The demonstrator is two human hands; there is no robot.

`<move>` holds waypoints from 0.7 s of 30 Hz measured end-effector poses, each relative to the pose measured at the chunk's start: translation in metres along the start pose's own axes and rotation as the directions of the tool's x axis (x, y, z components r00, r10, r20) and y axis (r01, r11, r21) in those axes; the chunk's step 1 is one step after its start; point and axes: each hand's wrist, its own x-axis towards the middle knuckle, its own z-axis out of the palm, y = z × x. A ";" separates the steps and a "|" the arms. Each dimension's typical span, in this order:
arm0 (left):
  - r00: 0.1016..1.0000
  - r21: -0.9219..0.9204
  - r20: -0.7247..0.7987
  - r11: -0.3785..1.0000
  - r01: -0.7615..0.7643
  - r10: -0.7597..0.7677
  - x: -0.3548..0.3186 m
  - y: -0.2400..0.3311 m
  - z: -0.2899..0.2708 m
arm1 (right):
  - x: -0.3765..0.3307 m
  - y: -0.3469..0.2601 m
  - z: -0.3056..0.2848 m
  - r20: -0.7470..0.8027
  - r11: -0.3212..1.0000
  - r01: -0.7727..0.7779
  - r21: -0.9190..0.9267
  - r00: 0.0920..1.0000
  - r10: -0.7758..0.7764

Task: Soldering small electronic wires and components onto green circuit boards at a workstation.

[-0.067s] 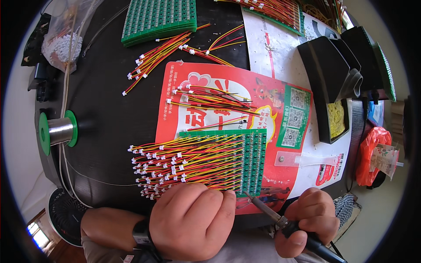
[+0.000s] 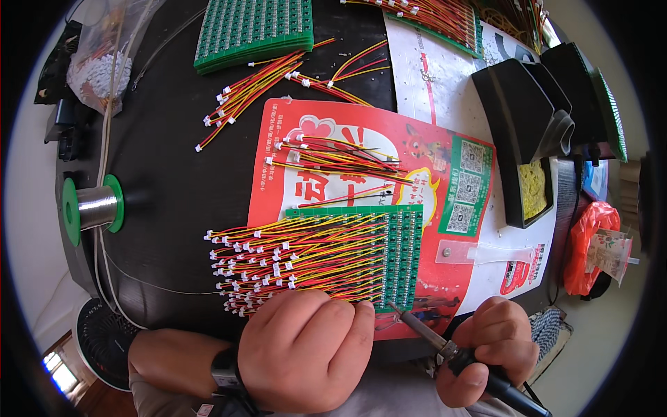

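Note:
My right hand (image 2: 495, 347) is wrapped round a soldering iron (image 2: 427, 332), whose tip meets the lower edge of a green circuit board (image 2: 401, 257). Close to that tip, my left hand (image 2: 306, 347) is closed with its fingers pressed together; whatever they pinch is hidden. Rows of red, yellow and black wires (image 2: 326, 257) run left from the board and end in white connectors (image 2: 278, 267). A thin strand of solder wire (image 2: 160, 283) reaches from a green-flanged spool (image 2: 97, 208) toward the connectors beside my left hand.
Loose wires (image 2: 340, 160) lie on a red and white printed sheet (image 2: 271, 194) under the board. Behind are stacked circuit boards (image 2: 253, 35) and more wires (image 2: 257, 87). A black iron stand (image 2: 514, 104) with yellow sponge (image 2: 533, 191) stands right. A fan (image 2: 104, 340) is lower left.

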 end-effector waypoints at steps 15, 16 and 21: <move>0.998 -0.148 0.033 0.987 0.062 -0.058 0.004 -0.007 -0.009 | -0.008 -0.009 -0.004 -0.110 0.993 -0.080 -0.090 0.991 0.070; 0.996 -0.199 -0.016 0.976 0.087 -0.092 0.008 -0.009 -0.012 | -0.008 -0.010 -0.003 -0.115 0.994 -0.075 -0.083 0.991 0.065; 0.941 0.006 -0.186 0.957 0.289 -0.283 0.030 -0.051 -0.036 | -0.010 -0.006 -0.004 -0.094 0.997 -0.047 -0.055 0.995 0.042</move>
